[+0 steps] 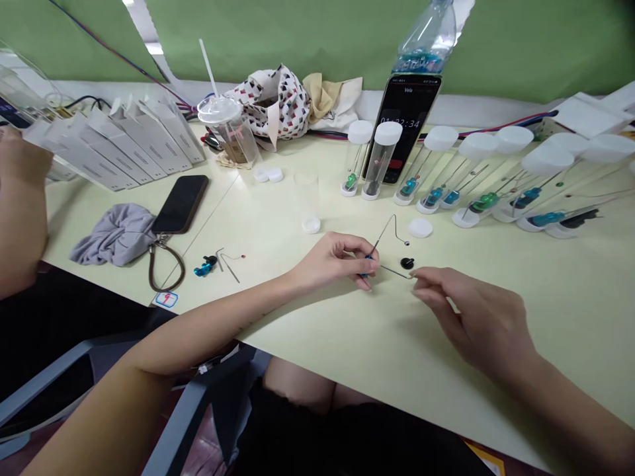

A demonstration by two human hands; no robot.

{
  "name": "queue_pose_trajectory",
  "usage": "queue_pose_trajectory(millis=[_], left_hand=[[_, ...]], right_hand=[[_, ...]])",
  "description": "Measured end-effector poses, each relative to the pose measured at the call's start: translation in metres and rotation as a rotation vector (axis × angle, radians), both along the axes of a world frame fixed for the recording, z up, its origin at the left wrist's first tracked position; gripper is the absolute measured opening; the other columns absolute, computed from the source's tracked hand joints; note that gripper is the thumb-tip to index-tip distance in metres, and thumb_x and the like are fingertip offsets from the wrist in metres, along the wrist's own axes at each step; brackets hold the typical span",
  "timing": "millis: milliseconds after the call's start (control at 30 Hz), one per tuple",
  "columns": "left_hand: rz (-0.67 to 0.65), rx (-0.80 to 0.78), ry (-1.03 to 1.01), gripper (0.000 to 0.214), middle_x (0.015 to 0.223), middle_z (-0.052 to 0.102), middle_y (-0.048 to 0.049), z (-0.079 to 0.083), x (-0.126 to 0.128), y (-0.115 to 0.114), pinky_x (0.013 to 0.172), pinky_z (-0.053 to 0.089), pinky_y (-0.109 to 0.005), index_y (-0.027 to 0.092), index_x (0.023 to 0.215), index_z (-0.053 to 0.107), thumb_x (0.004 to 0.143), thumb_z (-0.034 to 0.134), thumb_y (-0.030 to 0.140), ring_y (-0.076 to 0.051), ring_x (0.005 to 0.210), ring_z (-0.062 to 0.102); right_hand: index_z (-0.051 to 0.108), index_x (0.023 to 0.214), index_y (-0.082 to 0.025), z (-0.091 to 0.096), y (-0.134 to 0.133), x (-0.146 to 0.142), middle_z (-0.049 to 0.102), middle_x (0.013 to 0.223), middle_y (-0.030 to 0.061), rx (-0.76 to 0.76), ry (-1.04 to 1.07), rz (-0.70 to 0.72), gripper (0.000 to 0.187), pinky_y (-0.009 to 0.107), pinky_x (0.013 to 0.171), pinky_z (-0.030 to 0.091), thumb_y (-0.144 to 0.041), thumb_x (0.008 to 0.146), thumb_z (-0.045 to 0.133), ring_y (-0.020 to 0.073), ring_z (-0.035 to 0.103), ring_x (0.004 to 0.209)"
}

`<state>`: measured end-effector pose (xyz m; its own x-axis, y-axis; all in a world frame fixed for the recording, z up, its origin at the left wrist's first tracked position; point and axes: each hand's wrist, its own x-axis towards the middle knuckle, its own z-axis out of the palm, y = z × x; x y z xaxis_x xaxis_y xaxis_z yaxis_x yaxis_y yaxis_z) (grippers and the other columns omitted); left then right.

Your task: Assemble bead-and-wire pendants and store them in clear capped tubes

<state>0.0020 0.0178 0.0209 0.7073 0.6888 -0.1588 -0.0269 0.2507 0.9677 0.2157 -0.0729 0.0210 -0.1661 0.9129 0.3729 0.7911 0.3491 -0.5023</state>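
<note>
My left hand (333,259) is closed on a small blue part (368,260), mostly covered by the fingers. From it a thin bent wire (395,223) rises and turns down to a small ball at its tip. A hex key (394,271) runs from the blue part toward my right hand (479,314), whose thumb and fingertips pinch its short bent end. Just above the key lies a small round black piece (407,263). A white cap (421,228) rests behind it.
Clear tubes with white caps (388,133) stand at the back right beside a propped phone (409,109). A clear tube (308,198) stands mid-table. Another blue part (203,268) with rods lies left, near a phone (181,203). A person's arm (22,205) is at far left.
</note>
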Motion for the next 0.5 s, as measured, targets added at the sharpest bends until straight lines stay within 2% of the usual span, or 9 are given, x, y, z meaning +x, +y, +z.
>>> queue_pose_trajectory(millis=[33, 100, 167, 267, 400, 500], left_hand=[[-0.001, 0.004, -0.003, 0.021, 0.073, 0.063, -0.0014, 0.000, 0.000, 0.000, 0.065, 0.057, -0.025, 0.009, 0.082, 0.064, 0.076, 0.072, 0.028, -0.011, 0.060, 0.066], [-0.013, 0.014, -0.005, 0.022, 0.073, 0.062, -0.0014, 0.000, -0.001, 0.000, 0.066, 0.057, -0.025, 0.010, 0.082, 0.064, 0.076, 0.072, 0.029, -0.011, 0.061, 0.066], [-0.030, 0.033, -0.003, 0.023, 0.073, 0.061, -0.0010, -0.001, 0.000, -0.002, 0.067, 0.057, -0.026, 0.010, 0.081, 0.064, 0.076, 0.072, 0.031, -0.011, 0.061, 0.065], [-0.038, 0.087, 0.000, 0.023, 0.075, 0.060, -0.0011, -0.004, 0.001, -0.005, 0.069, 0.057, -0.026, 0.010, 0.081, 0.064, 0.077, 0.071, 0.032, -0.010, 0.063, 0.065], [-0.017, 0.166, 0.028, 0.025, 0.076, 0.060, -0.0015, -0.007, 0.003, -0.007, 0.070, 0.056, -0.026, 0.011, 0.083, 0.064, 0.078, 0.070, 0.034, -0.010, 0.064, 0.064], [-0.006, 0.179, 0.025, 0.025, 0.076, 0.060, -0.0018, -0.006, 0.003, -0.008, 0.069, 0.056, -0.025, 0.011, 0.083, 0.064, 0.078, 0.070, 0.034, -0.010, 0.065, 0.065]], right_hand=[[0.064, 0.089, -0.021, 0.000, -0.001, 0.000, 0.071, 0.072, 0.0026, 0.079, -0.089, 0.005, 0.024, 0.026, 0.053, 0.044, -0.038, 0.094, 0.049, 0.0158, 0.066, 0.060], [0.062, 0.082, -0.021, 0.001, -0.002, -0.001, 0.069, 0.067, 0.0007, 0.069, -0.142, 0.018, 0.025, 0.025, 0.051, 0.042, -0.034, 0.096, 0.046, 0.0140, 0.064, 0.056], [0.060, 0.074, -0.021, 0.003, -0.002, -0.004, 0.065, 0.063, -0.0013, -0.083, -0.069, 0.021, 0.031, 0.024, 0.051, 0.042, -0.032, 0.097, 0.042, 0.0109, 0.059, 0.049], [0.058, 0.067, -0.021, 0.009, -0.002, -0.007, 0.062, 0.061, -0.0014, -0.299, 0.165, 0.006, 0.037, 0.023, 0.048, 0.043, -0.038, 0.096, 0.043, 0.0093, 0.054, 0.046], [0.060, 0.069, -0.020, 0.012, 0.002, -0.009, 0.058, 0.054, -0.0008, -0.521, 0.458, -0.011, 0.039, 0.022, 0.040, 0.040, -0.045, 0.094, 0.046, 0.0099, 0.049, 0.043], [0.060, 0.069, -0.019, 0.011, 0.004, -0.009, 0.057, 0.052, -0.0007, -0.628, 0.536, -0.010, 0.040, 0.020, 0.037, 0.038, -0.047, 0.094, 0.046, 0.0096, 0.048, 0.041]])
